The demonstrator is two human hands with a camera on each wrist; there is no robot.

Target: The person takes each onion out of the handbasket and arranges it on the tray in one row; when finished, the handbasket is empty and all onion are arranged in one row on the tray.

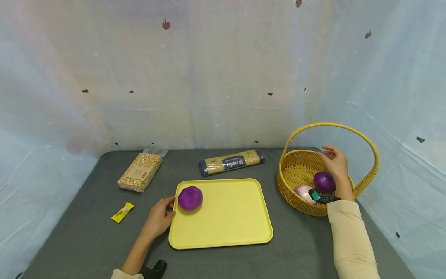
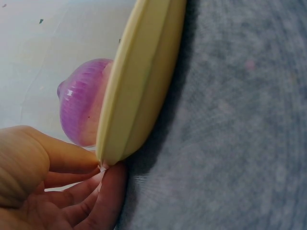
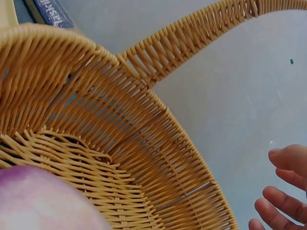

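Observation:
My left hand (image 1: 160,217) pinches the left rim of a yellow tray (image 1: 226,217), thumb above and fingers below in the left wrist view. A purple onion (image 1: 190,198) sits on the tray close to that hand. Over the far right part of a wicker basket (image 1: 292,174) is my right hand (image 1: 336,162), its fingers loosely bent with nothing between them. Inside the basket lie another purple onion (image 1: 325,182) and a pale pink-white onion (image 1: 304,192), partly hidden by the wrist strap. The right wrist view shows part of the pale onion (image 3: 43,201).
Behind the tray lies a pack of spaghetti (image 1: 231,162). A clear bag of yellowish kernels (image 1: 141,171) and a small yellow packet (image 1: 122,212) lie to the left on the grey table (image 1: 292,248). The basket's tall handle (image 1: 327,124) arches up. A pale curtain hangs behind.

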